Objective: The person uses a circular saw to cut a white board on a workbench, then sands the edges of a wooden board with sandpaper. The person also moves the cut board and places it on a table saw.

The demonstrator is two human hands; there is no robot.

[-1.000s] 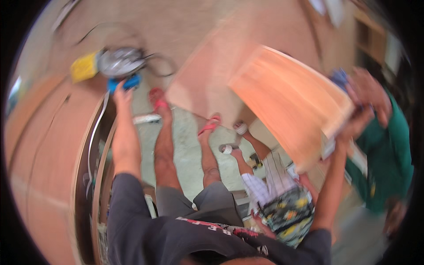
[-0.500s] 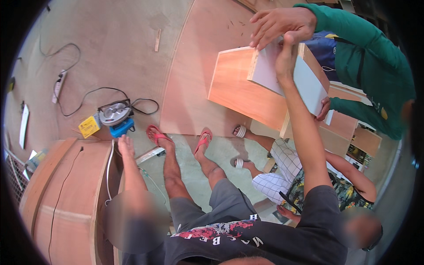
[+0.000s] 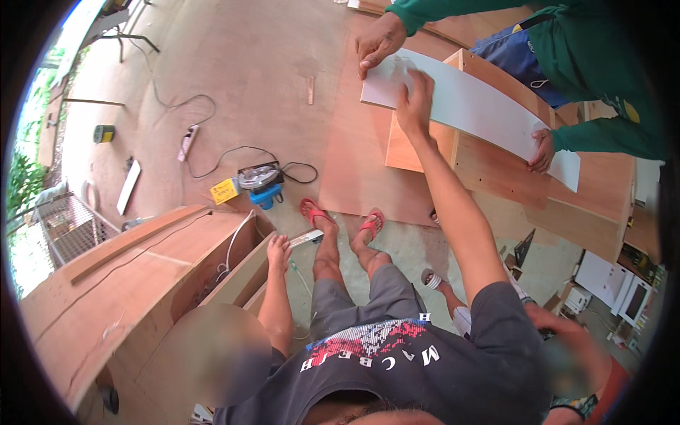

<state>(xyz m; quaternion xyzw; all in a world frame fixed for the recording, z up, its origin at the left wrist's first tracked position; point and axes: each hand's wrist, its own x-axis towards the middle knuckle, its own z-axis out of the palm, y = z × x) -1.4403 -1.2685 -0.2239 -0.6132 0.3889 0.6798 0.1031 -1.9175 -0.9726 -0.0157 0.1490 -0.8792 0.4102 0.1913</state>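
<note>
The open plywood cabinet (image 3: pixel 496 170) stands far right, its inside hidden under a white panel (image 3: pixel 471 106) lying across the top. The right hand (image 3: pixel 416 99) presses flat on that panel, fingers spread. The left hand (image 3: pixel 278 253) rests open on a near-left wooden box (image 3: pixel 142 283) holding a cable.

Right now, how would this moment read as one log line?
right hand: flat on white panel | left hand: resting on plywood cabinet edge | co-worker's hands: holding panel

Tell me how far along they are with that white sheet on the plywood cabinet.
Done: the white sheet lies on top of the plywood cabinet. In hand: the right hand presses its near edge while a co-worker's hands hold its ends. The left hand rests on a nearer wooden unit. Left: its end overhangs.
</note>
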